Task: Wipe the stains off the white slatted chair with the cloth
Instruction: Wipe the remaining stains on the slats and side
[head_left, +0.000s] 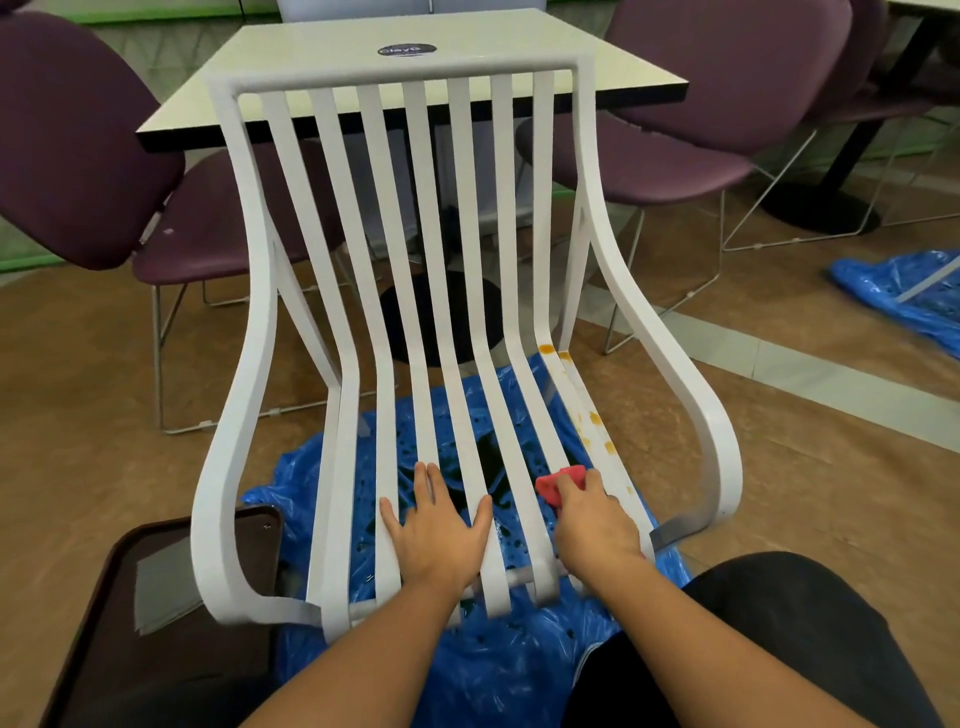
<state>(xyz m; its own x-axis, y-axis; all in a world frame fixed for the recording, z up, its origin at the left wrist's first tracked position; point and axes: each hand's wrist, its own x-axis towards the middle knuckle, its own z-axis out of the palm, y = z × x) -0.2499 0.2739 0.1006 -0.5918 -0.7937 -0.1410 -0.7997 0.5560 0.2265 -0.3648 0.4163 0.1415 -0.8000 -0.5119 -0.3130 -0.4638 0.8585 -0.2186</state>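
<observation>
The right hand (592, 519) has its fingers curled over a small red cloth (558, 480), pressing it onto the slats near the front right of the white slatted chair (249, 312). The left hand (441, 525) lies flat with fingers spread on the chair's middle slats, near the front edge of the seat, holding nothing. Just beyond the cloth, orange stains (595, 418) dot the chair's two rightmost seat slats, with more at the bend where the seat meets the back. The cloth looks soft and light, likely best bunched under the fingertips so it follows each narrow slat without slipping into the gaps. The chair looks stiff and smooth and may shift, so bracing the seat with the flat hand seems sensible. A blue plastic sheet (493, 665) lies under the chair, and a dark tray (104, 623) sits at its front left. Behind the chair stand a pale table (363, 67) and purple chairs (78, 156).
</observation>
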